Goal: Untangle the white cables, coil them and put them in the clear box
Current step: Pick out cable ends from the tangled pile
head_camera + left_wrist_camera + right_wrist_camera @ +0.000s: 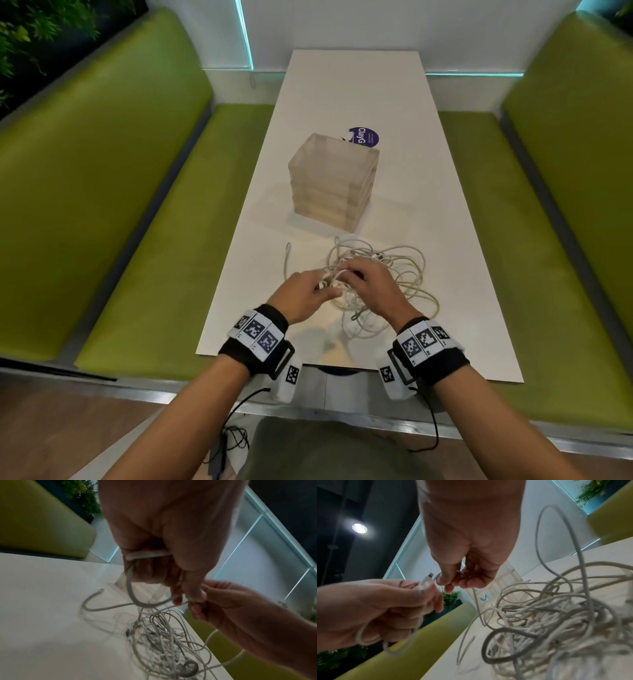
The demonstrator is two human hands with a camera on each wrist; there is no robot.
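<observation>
A tangle of white cables (387, 291) lies on the white table (428, 205) near its front edge, seen also as the cable tangle (164, 642) and cable tangle (547, 622). My left hand (308, 291) holds a small coil of white cable (419, 601) with a plug end sticking up, fingers curled round it (149, 555). My right hand (366, 284) pinches a cable strand (458, 574) just beside the left fingertips. The clear box (334, 181) stands behind the tangle, further up the table. One loose cable end (287, 260) curves off to the left.
A purple round sticker (364, 135) lies behind the box. Green benches (137, 205) flank the table on both sides. Black wires (236, 428) hang from my wrist cameras below the table's front edge.
</observation>
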